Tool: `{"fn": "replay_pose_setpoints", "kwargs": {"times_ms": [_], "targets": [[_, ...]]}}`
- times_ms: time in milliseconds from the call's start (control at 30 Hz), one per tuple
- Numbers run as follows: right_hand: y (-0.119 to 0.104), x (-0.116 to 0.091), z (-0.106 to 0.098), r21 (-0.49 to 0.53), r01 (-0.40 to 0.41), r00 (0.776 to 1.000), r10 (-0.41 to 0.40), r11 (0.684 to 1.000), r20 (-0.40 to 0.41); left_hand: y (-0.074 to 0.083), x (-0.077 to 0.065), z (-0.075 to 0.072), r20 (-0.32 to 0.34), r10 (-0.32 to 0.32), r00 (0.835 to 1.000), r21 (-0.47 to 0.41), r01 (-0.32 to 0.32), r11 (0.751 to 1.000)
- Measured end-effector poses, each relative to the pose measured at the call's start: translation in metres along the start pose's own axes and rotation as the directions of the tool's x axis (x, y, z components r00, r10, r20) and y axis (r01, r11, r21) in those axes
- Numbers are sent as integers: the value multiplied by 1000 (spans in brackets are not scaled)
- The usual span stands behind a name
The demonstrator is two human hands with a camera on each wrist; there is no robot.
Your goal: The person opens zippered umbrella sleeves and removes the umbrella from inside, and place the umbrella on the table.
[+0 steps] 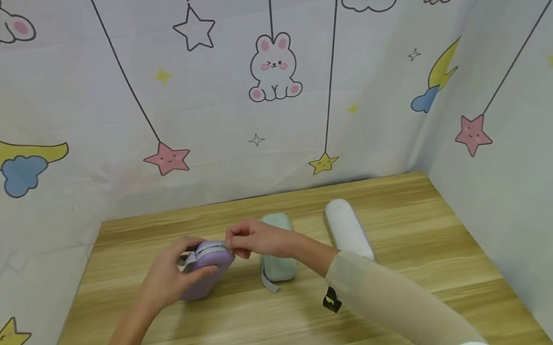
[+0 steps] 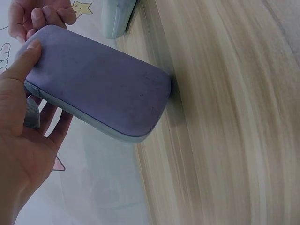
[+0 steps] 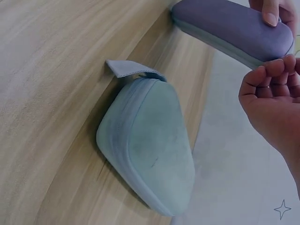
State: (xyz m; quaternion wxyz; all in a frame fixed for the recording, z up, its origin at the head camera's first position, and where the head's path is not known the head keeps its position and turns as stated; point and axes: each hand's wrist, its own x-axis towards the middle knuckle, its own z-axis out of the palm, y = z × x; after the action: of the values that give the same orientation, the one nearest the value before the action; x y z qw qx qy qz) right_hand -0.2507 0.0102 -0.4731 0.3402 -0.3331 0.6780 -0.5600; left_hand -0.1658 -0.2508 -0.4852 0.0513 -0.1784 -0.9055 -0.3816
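Note:
A purple zippered case (image 1: 217,258) stands tilted at the left of the table, one end up; its lower corner meets the wood in the left wrist view. My left hand (image 1: 165,278) grips it near the upper end, thumb across the purple face (image 2: 98,82). Beside those fingers sticks out a short grey strap (image 2: 32,114). At the raised end, my right hand (image 1: 264,238) has curled fingers pinching at the zipper, the pull hidden by the fingertips. Behind the right wrist lies a pale green zippered case (image 3: 159,150) with a grey strap (image 3: 129,68).
A long white case (image 1: 348,230) lies on the table right of the green one, partly behind the right forearm. Printed white cloth (image 1: 226,104) rises along the table's back and sides. A small black tag (image 1: 331,300) shows beside the right sleeve.

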Motion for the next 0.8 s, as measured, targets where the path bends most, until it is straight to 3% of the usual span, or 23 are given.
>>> {"fn": "replay_pose_setpoints", "kwargs": {"times_ms": [433, 800], "targets": [[-16, 0, 6, 6, 48, 997, -48, 999, -60, -1, -6, 6, -91, -77, 993, -101, 68, 993], [-14, 2, 8, 68, 22, 997, -17, 997, -81, -3, -9, 2, -67, -154, 986, -119, 146, 982]]}}
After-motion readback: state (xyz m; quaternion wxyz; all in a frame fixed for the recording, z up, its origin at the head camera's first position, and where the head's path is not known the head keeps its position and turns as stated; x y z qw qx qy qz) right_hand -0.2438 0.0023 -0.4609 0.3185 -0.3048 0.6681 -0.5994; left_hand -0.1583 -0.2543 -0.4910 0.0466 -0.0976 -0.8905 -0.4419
